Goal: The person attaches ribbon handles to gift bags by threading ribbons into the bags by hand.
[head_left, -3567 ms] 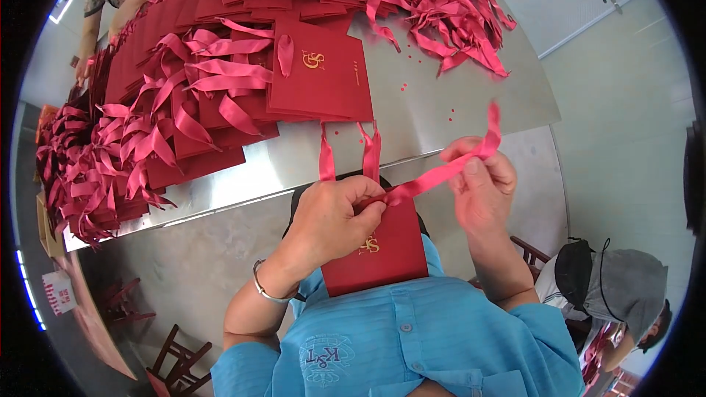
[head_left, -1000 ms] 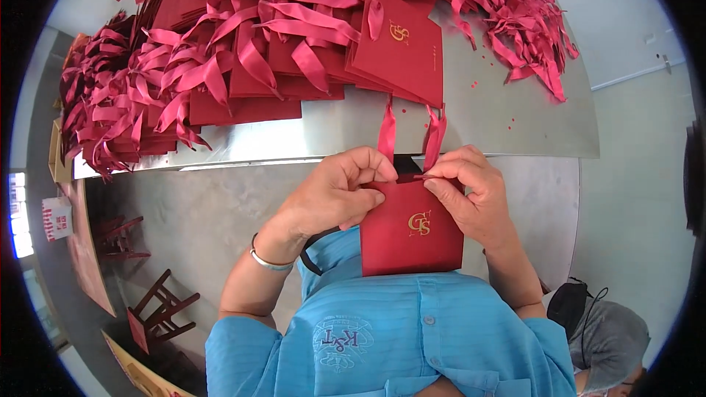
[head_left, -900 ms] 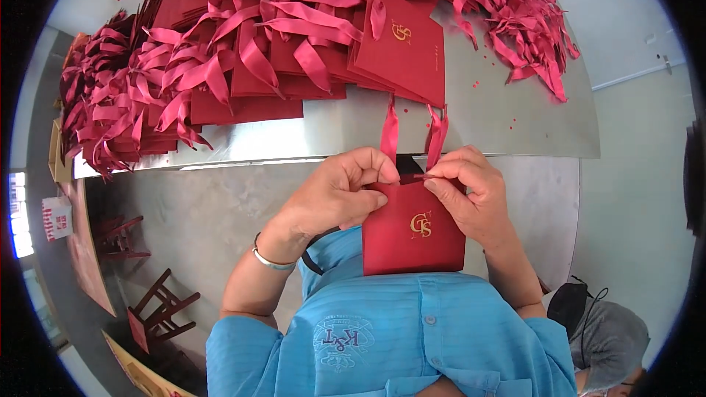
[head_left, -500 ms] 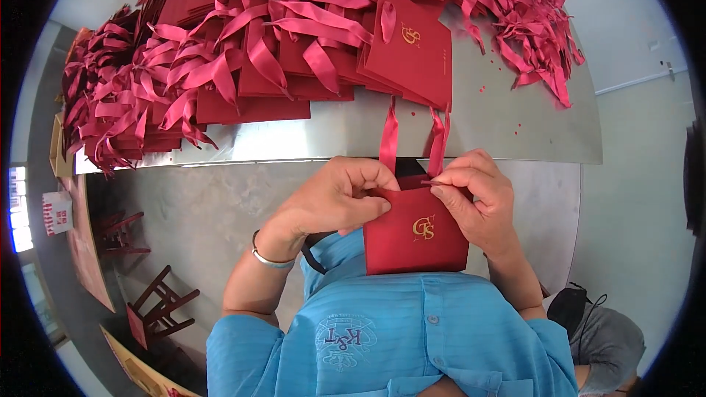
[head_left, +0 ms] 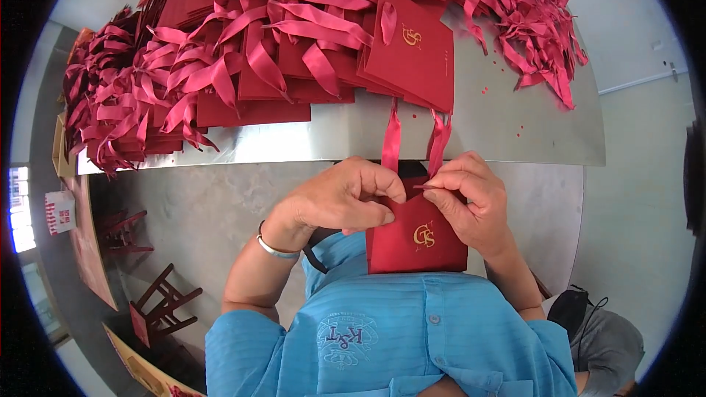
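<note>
A small red paper gift bag with a gold emblem stands upright against my blue shirt, just off the table's near edge. My left hand is closed at the bag's upper left rim, its fingertips inside or over the opening. At the upper right of the rim, my right hand pinches the end of a pink ribbon between thumb and finger. Two pink ribbon lengths run from the stacked bags on the table down behind the bag. What my left fingertips grip is partly hidden.
The metal table carries heaps of flat red bags with pink ribbon handles, and a ribbon pile at the right. Wooden stools stand at the left. A person in grey is at the lower right.
My left hand has moved slightly right along the bag's rim. My right hand has shifted a little left with the ribbon end, and the bag's front has turned slightly.
</note>
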{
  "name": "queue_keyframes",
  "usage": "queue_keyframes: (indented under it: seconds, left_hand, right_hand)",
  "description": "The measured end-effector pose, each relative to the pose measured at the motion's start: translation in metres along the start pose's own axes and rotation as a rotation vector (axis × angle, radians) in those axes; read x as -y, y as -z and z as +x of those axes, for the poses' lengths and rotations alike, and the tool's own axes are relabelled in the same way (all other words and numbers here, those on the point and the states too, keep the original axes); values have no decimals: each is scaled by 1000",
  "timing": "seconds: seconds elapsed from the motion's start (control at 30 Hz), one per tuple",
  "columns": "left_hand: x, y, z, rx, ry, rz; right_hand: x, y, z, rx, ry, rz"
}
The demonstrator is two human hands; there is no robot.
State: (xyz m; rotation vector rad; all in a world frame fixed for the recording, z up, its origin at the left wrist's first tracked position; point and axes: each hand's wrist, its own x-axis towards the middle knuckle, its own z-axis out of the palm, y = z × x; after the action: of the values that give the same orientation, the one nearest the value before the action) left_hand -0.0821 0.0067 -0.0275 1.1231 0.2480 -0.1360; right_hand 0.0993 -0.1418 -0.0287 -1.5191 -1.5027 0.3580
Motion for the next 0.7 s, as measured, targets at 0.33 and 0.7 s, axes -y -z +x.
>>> queue_keyframes:
  seconds: [0.33,0.7]
  left_hand:
    - [-6,-7,0,-103,43,25]
    - [-5,-16,0,-286,59,116]
  right_hand:
    - [-5,1,-1,-8,24,-5]
    - [6,5,6,-69,163,-116]
